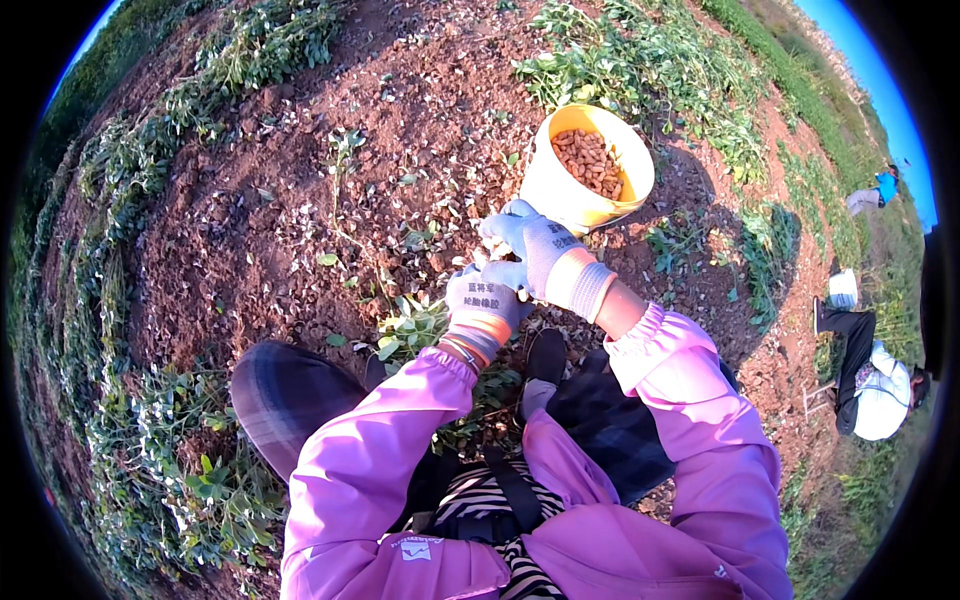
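Both my hands wear grey gloves with orange-banded cuffs and meet in front of my knees. My left hand [484, 303] is closed, its fingertips partly behind the right one. My right hand [543, 250] has its fingers and thumb curled in just above it. Whatever lies between the fingers is too small and covered to name. Right beyond the right hand stands a yellow bucket [562, 205], tilted in view, with unshelled peanuts [590, 160] inside. Below the left hand a leafy green plant [412, 328] lies on the soil.
Reddish soil [260, 230] littered with dry leaves spreads ahead. Pulled plants lie in rows at left [150, 450] and at the far right [640, 60]. My dark shoe [545, 355] rests under my hands. At right a person [880, 395] crouches near a white bucket [843, 289]; another person [874, 194] is farther off.
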Action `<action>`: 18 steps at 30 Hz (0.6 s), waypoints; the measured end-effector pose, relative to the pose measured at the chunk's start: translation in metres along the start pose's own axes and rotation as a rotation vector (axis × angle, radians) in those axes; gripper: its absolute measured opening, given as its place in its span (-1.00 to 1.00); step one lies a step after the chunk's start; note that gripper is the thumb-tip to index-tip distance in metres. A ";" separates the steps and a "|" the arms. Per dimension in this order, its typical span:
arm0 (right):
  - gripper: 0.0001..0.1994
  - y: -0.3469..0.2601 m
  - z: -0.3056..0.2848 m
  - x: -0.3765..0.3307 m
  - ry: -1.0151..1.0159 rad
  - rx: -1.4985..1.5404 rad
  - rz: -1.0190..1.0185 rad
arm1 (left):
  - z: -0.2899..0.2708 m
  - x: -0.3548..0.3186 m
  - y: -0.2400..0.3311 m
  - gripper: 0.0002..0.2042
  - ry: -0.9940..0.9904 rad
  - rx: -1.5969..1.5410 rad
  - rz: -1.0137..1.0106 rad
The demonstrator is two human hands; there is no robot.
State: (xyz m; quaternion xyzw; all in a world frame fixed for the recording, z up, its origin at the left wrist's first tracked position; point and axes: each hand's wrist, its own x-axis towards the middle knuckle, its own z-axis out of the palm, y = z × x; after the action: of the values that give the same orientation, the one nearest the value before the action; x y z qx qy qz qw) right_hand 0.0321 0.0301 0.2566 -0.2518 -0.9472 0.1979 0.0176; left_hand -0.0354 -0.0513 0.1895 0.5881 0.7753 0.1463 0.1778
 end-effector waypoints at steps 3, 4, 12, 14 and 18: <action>-0.58 -0.005 0.001 -0.001 -0.030 -0.051 -0.003 | 0.004 0.000 0.001 -0.75 0.025 0.006 0.020; -0.59 -0.008 -0.002 0.000 -0.074 -0.065 0.056 | 0.007 0.000 0.001 -0.77 0.045 0.016 0.018; -0.72 -0.028 -0.012 0.020 -0.472 -0.425 0.204 | 0.020 0.002 0.006 -0.70 0.001 0.066 0.007; -0.72 -0.026 -0.004 0.018 -0.386 -0.405 0.232 | 0.027 0.005 0.003 -0.69 0.009 0.061 -0.019; -0.76 -0.016 0.013 0.011 -0.192 -0.344 0.232 | 0.021 0.006 0.000 -0.68 -0.084 0.038 -0.010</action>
State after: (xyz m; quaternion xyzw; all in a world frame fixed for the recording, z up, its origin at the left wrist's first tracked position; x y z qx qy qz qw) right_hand 0.0135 0.0180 0.2500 -0.3384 -0.9290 0.0571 -0.1386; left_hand -0.0274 -0.0447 0.1702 0.5932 0.7727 0.1057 0.1997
